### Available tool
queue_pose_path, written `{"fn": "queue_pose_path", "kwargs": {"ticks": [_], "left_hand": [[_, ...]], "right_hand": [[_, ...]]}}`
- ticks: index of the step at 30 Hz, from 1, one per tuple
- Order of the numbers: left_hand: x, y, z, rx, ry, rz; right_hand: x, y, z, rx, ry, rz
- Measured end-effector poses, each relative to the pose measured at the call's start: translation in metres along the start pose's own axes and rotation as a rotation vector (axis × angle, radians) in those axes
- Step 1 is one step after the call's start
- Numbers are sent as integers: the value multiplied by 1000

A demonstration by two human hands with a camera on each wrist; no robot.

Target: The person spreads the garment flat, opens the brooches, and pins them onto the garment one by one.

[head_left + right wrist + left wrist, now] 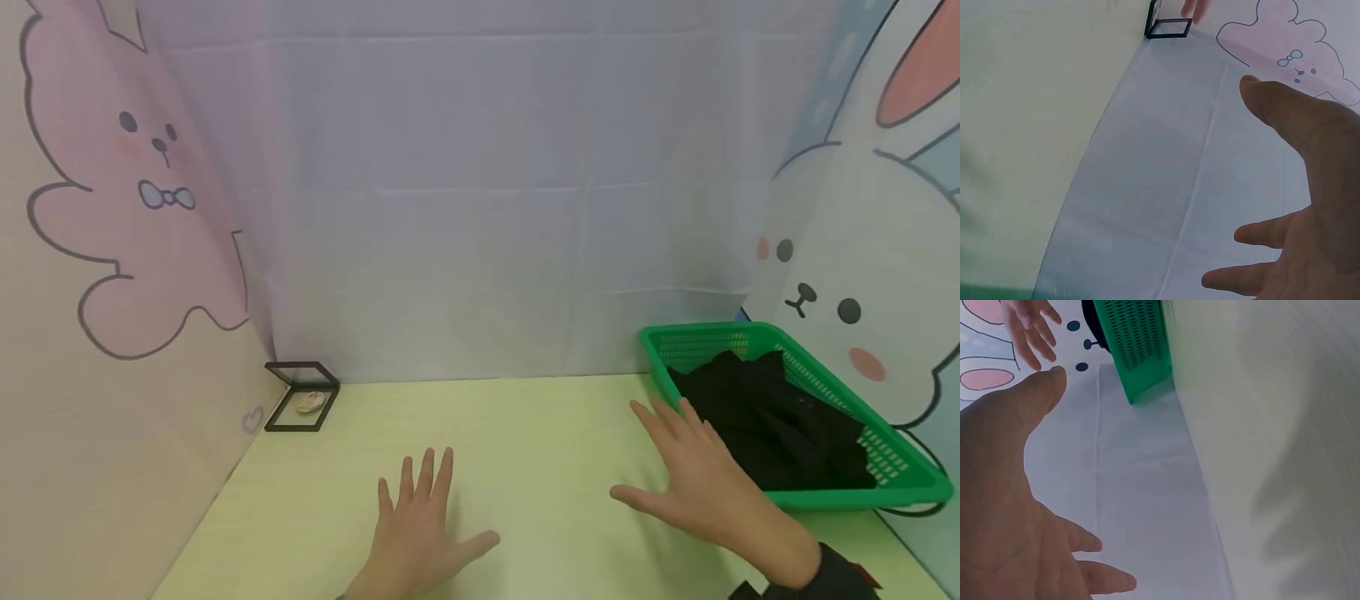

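Note:
Fingers spread, my left hand (414,533) hovers over the pale yellow-green table (525,450) and holds nothing. My right hand (693,483), its fingers also spread, is raised beside the green basket (847,500) and overlaps its near left side in the head view. Inside the basket lies a crumpled black cloth (780,425). Each wrist view shows one hand's thumb and fingers stretched out with no object between them: the left hand (1016,506) faces the basket's perforated wall (1132,344), the right hand (1310,212) the far corner.
A small black hinged frame (292,427) stands open at the table's back left corner, a pale round object (309,402) within its outline. White-lilac curtain (465,208) hangs behind the table. Cartoon-printed walls flank both sides. A dark cord (911,512) runs by the basket.

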State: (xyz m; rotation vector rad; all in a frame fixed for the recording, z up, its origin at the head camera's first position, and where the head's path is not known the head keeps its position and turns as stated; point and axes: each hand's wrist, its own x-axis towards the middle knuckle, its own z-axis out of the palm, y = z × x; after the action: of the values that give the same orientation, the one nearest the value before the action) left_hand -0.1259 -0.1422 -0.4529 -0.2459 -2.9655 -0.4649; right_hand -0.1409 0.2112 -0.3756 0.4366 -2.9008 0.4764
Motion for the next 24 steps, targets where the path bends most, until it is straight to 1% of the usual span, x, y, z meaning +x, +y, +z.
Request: {"fn": "queue_pose_path", "kwargs": {"ticks": [6,9,12,17,21,24], "left_hand": [[-2,-6,9,7,14,-3],[-3,-8,10,10,27,-5],[-3,-8,11,20,26,-9],[-1,-8,12,4,22,-1],[0,-8,16,15,23,-3],[0,-10,22,34,26,-4]], "right_hand": [[7,16,-19,4,-9,27],[14,27,-26,9,-2,29],[25,45,-29,63,-6,38],[44,83,-33,175,-41,53],[50,112,-34,188,-74,71],[52,131,-33,171,-86,83]]}}
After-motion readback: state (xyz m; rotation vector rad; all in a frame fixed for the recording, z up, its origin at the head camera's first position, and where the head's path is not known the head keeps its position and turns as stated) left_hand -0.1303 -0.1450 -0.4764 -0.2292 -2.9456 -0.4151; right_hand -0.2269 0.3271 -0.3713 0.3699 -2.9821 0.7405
